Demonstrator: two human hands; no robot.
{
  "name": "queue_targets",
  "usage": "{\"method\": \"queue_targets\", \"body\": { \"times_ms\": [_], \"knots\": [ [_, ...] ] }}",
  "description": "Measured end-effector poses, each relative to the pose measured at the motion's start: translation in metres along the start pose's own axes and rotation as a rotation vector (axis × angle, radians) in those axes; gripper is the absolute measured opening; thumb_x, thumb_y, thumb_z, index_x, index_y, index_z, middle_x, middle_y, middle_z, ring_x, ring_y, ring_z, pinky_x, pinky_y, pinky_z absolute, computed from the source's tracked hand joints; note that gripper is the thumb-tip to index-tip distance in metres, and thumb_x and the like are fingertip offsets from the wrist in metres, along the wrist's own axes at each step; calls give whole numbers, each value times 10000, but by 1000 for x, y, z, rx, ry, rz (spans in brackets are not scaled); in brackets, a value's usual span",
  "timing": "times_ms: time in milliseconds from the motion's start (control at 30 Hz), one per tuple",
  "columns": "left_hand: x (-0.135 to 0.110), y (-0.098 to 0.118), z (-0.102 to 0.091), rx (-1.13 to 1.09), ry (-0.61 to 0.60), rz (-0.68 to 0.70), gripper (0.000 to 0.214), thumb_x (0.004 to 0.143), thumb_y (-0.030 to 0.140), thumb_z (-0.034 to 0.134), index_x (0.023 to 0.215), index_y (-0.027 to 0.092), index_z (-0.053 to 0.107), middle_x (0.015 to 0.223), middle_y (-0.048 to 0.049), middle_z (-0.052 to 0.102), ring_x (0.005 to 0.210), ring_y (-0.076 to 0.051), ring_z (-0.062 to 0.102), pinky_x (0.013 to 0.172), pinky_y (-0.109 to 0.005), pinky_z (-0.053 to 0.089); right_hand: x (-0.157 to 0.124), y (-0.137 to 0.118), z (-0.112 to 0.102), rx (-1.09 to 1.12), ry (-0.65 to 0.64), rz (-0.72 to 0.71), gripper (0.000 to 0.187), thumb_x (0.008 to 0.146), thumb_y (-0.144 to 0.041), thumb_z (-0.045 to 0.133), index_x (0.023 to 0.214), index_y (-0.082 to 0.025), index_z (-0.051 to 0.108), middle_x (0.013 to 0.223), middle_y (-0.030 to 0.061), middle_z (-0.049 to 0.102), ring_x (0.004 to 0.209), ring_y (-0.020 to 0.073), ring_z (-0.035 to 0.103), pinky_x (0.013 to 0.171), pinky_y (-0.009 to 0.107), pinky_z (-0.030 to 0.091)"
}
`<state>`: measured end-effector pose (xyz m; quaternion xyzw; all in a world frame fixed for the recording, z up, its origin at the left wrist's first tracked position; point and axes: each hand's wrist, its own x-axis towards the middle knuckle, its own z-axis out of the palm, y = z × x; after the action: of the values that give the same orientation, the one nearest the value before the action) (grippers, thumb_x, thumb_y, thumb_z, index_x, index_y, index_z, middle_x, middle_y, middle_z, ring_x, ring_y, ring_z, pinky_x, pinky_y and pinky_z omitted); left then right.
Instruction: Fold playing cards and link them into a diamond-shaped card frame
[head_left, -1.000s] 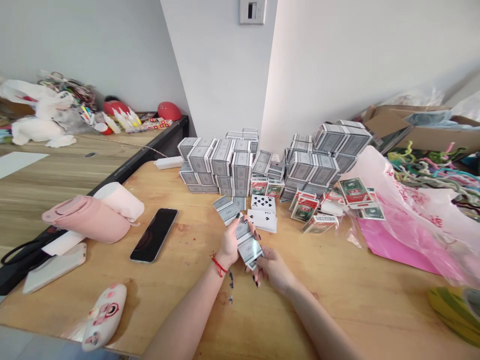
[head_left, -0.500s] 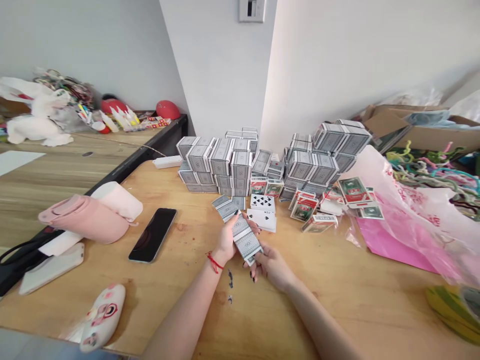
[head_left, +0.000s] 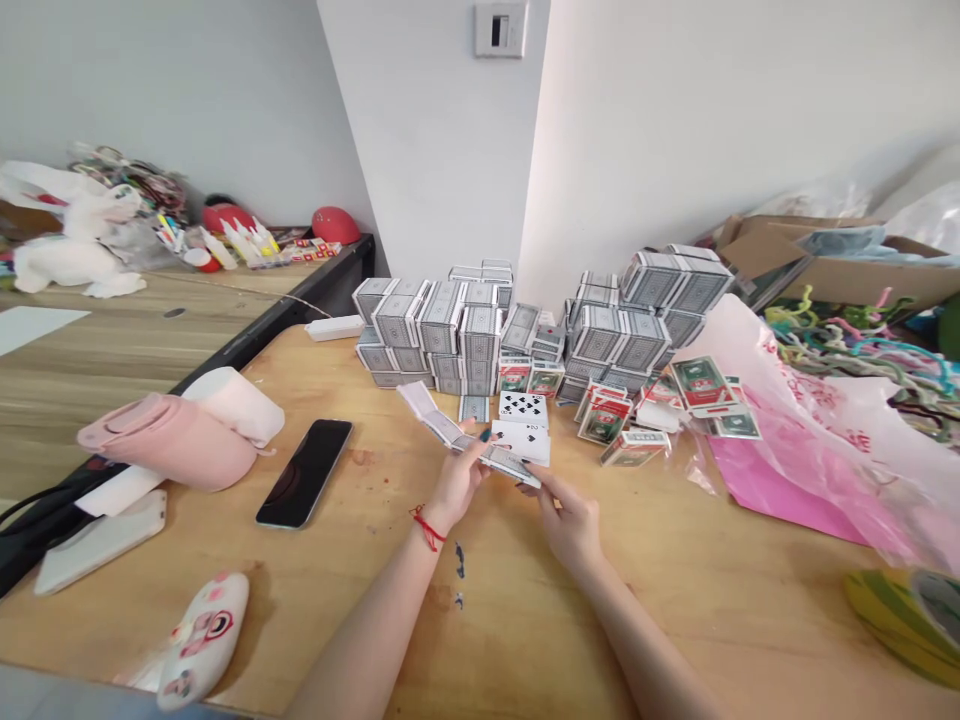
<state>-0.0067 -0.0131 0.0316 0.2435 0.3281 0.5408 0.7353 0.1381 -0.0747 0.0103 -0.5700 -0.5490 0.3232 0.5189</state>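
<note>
My left hand (head_left: pixel 456 482) and my right hand (head_left: pixel 571 520) together hold a grey patterned card box (head_left: pixel 480 448) over the wooden table (head_left: pixel 675 580). The box lies nearly flat with its end flap (head_left: pixel 421 403) open towards the far left. My left fingers pinch its near left side; my right fingertips grip its right end. Just beyond the box lie face-up playing cards (head_left: pixel 524 420). A red string bracelet (head_left: pixel 426 524) is on my left wrist.
Stacks of grey card boxes (head_left: pixel 450 325) and a second pile (head_left: pixel 645 315) stand at the wall. Loose red-and-green decks (head_left: pixel 637 420) lie beside a pink plastic bag (head_left: pixel 810 440). A black phone (head_left: pixel 304 472), pink pouch (head_left: pixel 169 440) and a white toy-like case (head_left: pixel 199 635) lie left.
The box has tipped from showing its patterned face to lying nearly flat and edge-on, moved slightly away from me, with its flap opened out to the left. My right hand has shifted to its right end.
</note>
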Motion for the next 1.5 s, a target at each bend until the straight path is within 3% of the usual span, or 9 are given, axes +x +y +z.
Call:
{"method": "queue_targets", "body": {
  "times_ms": [167, 333, 500, 667, 867, 1033, 1267, 1400, 1500],
  "knots": [
    [-4, -4, 1, 229, -104, -90, 280, 674, 212, 645, 949, 163, 616, 886, -47, 666, 817, -199, 611, 690, -312, 475, 6, -8, -2, 352, -32, 118, 300, 724, -263, 562, 1017, -202, 556, 982, 85, 640, 879, 226, 593, 791, 362, 466],
    [-4, -2, 0, 421, -38, 9, 214, 682, 223, 628, 893, 195, 655, 977, -28, 654, 925, -206, 579, 768, -305, 455, 15, -3, 1, 731, -102, 392, 331, 723, -383, 601, 977, -189, 514, 727, 28, 647, 559, 161, 598, 548, 299, 486],
    [-6, -1, 4, 486, -69, 130, 199, 690, 207, 621, 886, 200, 658, 980, -15, 650, 947, -185, 554, 828, -267, 406, 15, 5, 3, 601, -196, 448, 335, 698, -474, 624, 674, -156, 521, 479, -24, 544, 347, 72, 436, 369, 198, 342],
    [-8, -6, 3, 463, -117, 77, 237, 713, 216, 602, 949, 217, 630, 702, 10, 628, 585, -139, 525, 585, -240, 400, 13, 5, 1, 441, -125, 407, 363, 720, -483, 589, 575, -169, 476, 388, -50, 445, 311, 55, 311, 324, 191, 197],
    [-11, -12, 4, 420, -190, 63, 252, 730, 216, 597, 981, 205, 600, 555, 41, 526, 452, -106, 411, 524, -231, 347, 11, 1, 1, 318, -8, 355, 400, 722, -477, 567, 484, -193, 418, 366, -55, 355, 350, 76, 278, 365, 218, 212],
    [-17, -14, 9, 476, -210, 120, 218, 742, 189, 580, 955, 214, 615, 579, 30, 532, 512, -132, 452, 632, -259, 377, 8, 3, 2, 144, 110, 295, 401, 744, -541, 488, 547, -193, 468, 417, -48, 353, 390, 104, 316, 393, 232, 251],
    [-22, -16, 15, 440, -103, 254, 257, 687, 127, 619, 924, 225, 602, 863, -25, 628, 912, -198, 544, 878, -288, 349, 4, 4, -2, -299, 210, 142, 417, 799, -521, 389, 548, -196, 461, 457, -21, 420, 441, 116, 369, 453, 235, 260],
    [-24, -21, 17, 398, -119, 134, 221, 721, 196, 601, 941, 224, 593, 643, 5, 583, 619, -164, 536, 666, -278, 403, 11, -1, -4, -54, 129, 229, 425, 786, -554, 413, 553, -199, 435, 424, -41, 378, 404, 105, 344, 408, 223, 260],
    [-24, -25, 18, 436, -158, 54, 246, 761, 303, 565, 995, 229, 556, 504, 50, 492, 407, -109, 399, 470, -241, 322, 17, -2, -3, 271, -9, 344, 406, 756, -579, 458, 620, -197, 456, 406, -72, 324, 358, 87, 275, 354, 211, 215]
  ]
}}
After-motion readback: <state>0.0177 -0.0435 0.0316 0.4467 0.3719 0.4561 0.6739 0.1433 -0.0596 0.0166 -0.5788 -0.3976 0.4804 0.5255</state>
